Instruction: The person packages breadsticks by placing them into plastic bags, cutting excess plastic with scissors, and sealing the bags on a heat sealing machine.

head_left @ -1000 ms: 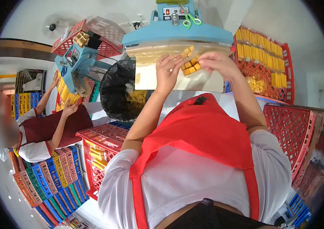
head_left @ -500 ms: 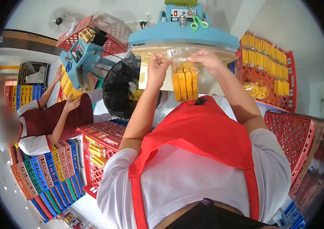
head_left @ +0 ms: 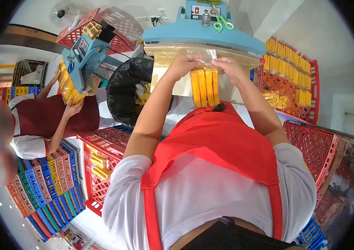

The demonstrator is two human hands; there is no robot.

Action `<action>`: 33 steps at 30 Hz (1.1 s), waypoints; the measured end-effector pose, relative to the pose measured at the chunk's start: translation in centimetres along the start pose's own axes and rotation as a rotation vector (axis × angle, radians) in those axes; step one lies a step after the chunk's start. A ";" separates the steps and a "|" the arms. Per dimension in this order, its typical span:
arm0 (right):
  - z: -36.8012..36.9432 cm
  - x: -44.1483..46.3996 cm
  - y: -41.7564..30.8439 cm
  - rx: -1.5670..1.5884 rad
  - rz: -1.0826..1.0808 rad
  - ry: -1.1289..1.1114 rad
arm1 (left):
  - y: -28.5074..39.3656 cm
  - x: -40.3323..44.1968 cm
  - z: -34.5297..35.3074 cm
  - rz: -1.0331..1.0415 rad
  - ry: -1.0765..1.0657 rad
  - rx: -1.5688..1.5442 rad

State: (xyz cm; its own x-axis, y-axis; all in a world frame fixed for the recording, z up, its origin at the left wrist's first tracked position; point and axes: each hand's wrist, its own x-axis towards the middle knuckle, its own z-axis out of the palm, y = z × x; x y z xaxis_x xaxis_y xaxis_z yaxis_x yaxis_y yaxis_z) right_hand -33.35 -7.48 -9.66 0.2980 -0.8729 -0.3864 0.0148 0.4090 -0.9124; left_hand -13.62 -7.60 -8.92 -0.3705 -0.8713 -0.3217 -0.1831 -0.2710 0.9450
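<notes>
The bag (head_left: 205, 88) is between the left hand (head_left: 186, 66) and right hand (head_left: 231, 68), before the machine (head_left: 202, 36). Scissors (head_left: 221, 19) lie on it. A bin (head_left: 120, 93) stands left of it, a crate (head_left: 315, 85) right.

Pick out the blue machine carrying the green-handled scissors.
The wider machine, just beyond the held bag; the smaller machine at picture left shows no green-handled pair.

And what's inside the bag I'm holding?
The clear bag holds yellow sticks side by side; anything behind that front row is covered.
</notes>
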 end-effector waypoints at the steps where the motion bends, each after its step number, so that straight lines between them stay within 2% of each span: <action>1: -0.2 0.0 0.3 -0.019 0.030 0.046 | -0.7 0.4 0.1 0.002 0.001 -0.005; 2: -0.8 0.6 1.3 -0.022 0.030 0.046 | -1.4 0.8 0.2 0.017 0.041 -0.007; 4: -1.8 2.2 3.7 0.245 0.050 0.116 | -2.3 1.1 0.5 0.040 0.082 -0.010; 5: -1.8 2.7 4.9 0.243 0.048 0.116 | -2.9 0.5 1.0 0.056 0.106 -0.083; 7: -1.2 3.0 6.3 0.533 0.210 0.251 | -3.9 -0.5 2.4 0.071 0.129 -0.156; 10: -0.7 4.0 7.2 0.607 0.287 0.214 | -4.2 -0.9 3.1 0.035 0.208 -0.240; 14: 1.5 7.9 8.0 0.562 0.304 0.146 | -6.1 0.7 -1.3 0.052 0.207 -0.360; 17: 5.6 9.8 6.2 0.617 0.230 0.182 | -6.3 1.4 -5.3 0.034 0.322 -0.418; 19: 7.7 10.2 4.6 0.609 0.084 0.138 | -4.9 1.6 -8.2 0.019 0.365 -0.377; 20: 8.8 10.0 3.9 0.608 0.090 0.141 | -5.4 2.4 -9.8 0.028 0.339 -0.421; 21: 10.0 9.2 3.2 0.476 0.067 0.154 | -4.6 2.3 -10.9 -0.042 0.309 -0.412; 22: 11.1 8.5 3.1 0.344 0.045 0.165 | -4.6 2.6 -11.5 -0.060 0.327 -0.374; 24: 12.8 7.5 3.5 0.354 -0.003 0.142 | -4.6 2.6 -11.9 -0.086 0.337 -0.340; 26: 13.4 7.6 4.2 0.337 -0.110 0.117 | -4.8 1.8 -11.5 0.106 0.498 -0.525; 27: 13.6 7.8 4.3 0.336 -0.107 0.127 | -5.5 1.2 -11.7 0.101 0.489 -0.528; 29: 14.2 8.1 4.5 0.294 -0.103 0.210 | -7.4 -0.4 -12.5 -0.041 0.533 -0.543; 30: 14.6 8.2 4.5 0.308 -0.110 0.243 | -6.9 -1.5 -12.1 -0.046 0.519 -0.542; 31: 15.1 8.3 4.4 0.310 -0.108 0.261 | -5.9 -2.8 -11.5 -0.107 0.397 -0.565; 33: 16.0 8.4 4.1 0.452 -0.123 0.168 | -5.5 -3.7 -11.5 -0.174 0.208 -0.540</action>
State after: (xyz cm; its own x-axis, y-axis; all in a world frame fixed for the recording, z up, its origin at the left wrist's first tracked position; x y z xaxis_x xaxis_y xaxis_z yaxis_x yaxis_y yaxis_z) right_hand -15.47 -8.89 -14.54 0.1104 -0.9374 -0.3302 0.4635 0.3425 -0.8172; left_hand -0.81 -7.60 -12.28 -0.1809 -0.8427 -0.5072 0.2831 -0.5384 0.7937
